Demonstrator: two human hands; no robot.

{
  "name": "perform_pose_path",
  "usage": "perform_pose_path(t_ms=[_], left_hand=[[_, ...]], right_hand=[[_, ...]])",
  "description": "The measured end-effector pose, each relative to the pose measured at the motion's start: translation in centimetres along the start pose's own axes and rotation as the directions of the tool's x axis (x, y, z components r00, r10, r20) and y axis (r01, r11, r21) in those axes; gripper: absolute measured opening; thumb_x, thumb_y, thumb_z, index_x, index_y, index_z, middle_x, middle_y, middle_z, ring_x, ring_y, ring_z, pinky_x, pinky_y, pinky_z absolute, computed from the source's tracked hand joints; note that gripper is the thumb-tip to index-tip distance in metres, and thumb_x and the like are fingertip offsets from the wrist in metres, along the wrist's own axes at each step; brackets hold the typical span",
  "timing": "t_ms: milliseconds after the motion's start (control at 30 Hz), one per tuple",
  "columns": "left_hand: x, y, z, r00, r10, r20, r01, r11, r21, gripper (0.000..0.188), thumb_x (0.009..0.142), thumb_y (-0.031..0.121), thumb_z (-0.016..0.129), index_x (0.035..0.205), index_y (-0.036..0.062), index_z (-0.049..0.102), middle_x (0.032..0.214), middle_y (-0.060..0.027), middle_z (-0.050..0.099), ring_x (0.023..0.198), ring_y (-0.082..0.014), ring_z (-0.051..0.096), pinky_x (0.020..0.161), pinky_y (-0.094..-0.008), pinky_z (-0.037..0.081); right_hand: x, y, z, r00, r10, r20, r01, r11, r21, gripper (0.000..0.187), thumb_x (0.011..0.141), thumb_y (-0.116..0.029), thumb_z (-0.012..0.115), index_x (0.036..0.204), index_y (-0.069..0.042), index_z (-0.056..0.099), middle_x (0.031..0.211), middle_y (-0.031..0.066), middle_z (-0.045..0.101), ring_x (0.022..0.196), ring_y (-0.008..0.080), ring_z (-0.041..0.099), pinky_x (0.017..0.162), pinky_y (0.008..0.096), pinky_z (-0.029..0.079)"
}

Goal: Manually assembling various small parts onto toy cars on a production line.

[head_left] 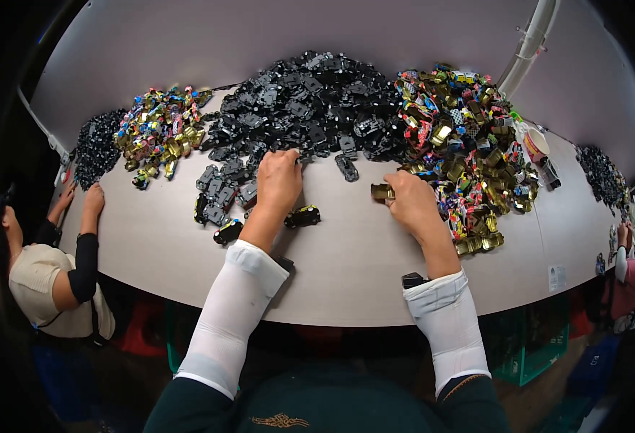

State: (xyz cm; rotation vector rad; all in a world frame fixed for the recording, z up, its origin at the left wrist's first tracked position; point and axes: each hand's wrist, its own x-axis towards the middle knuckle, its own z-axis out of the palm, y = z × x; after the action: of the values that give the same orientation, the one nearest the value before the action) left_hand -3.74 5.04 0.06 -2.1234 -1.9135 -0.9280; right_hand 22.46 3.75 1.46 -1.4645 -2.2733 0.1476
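Observation:
My left hand (278, 180) reaches palm down into the near edge of a big heap of black toy-car chassis parts (303, 101), fingers curled among the pieces; what it holds is hidden. My right hand (411, 200) is closed on a small gold toy-car body (382, 192) beside a heap of gold and multicoloured car bodies (462, 137). Two black assembled toy cars (302, 216) (228, 231) lie near my left wrist. Both forearms wear white sleeve covers.
A grey curved table (353, 267) carries everything. Another mixed pile (160, 130) and black parts (95, 144) lie at far left, where a seated person's hands (90, 198) rest. A paper cup (536, 144) stands at right, and another person (631, 260) sits at the far right edge.

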Motion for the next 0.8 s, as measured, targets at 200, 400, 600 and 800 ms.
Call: perform_pose_path(t_ms=[200,400,600,800], left_hand=[[0.0,4.6,-2.4,0.998,-0.031,-0.057,0.004,0.911,-0.412,0.016,0.080,0.006,0.066,0.094,-0.0012,0.063,0.078,-0.0080,0.066,0.067,-0.0189,0.062,0.062,-0.0313,0.048],[-1.8,6.0,-0.8,0.925,-0.158,0.345,0.379,0.397,-0.836,0.015,0.085,0.008,0.066,0.095,-0.0016,0.063,0.073,-0.0060,0.067,0.061,-0.0069,0.061,0.053,-0.0208,0.050],[-1.9,6.0,-0.4,0.854,-0.153,0.498,0.516,0.114,-0.849,0.018,0.086,0.004,0.063,0.102,-0.0034,0.059,0.079,-0.0082,0.067,0.065,-0.0098,0.063,0.058,-0.0243,0.056],[-2.2,5.8,0.3,0.905,-0.035,0.425,0.426,0.074,-0.902,0.027,0.083,-0.003,0.064,0.108,-0.0055,0.054,0.088,-0.0102,0.066,0.074,-0.0123,0.065,0.064,-0.0236,0.056]], right_hand=[[0.4,-0.9,-0.3,0.978,0.177,0.113,-0.196,0.576,0.793,0.032,0.080,-0.004,0.062,0.111,-0.001,0.061,0.089,0.0083,0.067,0.059,0.0082,0.053,0.046,0.0234,0.039],[0.7,-1.5,1.5,0.964,0.095,0.248,-0.264,0.238,0.935,0.040,0.086,-0.004,0.063,0.123,0.003,0.053,0.097,0.0050,0.066,0.072,0.0030,0.056,0.060,0.0161,0.046],[0.4,-2.7,1.8,0.974,0.151,0.171,-0.194,0.158,0.968,0.036,0.085,0.002,0.060,0.120,0.007,0.052,0.100,0.0065,0.065,0.085,0.0081,0.061,0.075,0.0183,0.048],[0.8,-2.0,2.2,0.967,0.248,0.062,-0.131,0.272,0.953,0.034,0.082,0.005,0.062,0.115,0.008,0.054,0.097,0.0077,0.066,0.083,0.0077,0.061,0.073,0.0204,0.049]])
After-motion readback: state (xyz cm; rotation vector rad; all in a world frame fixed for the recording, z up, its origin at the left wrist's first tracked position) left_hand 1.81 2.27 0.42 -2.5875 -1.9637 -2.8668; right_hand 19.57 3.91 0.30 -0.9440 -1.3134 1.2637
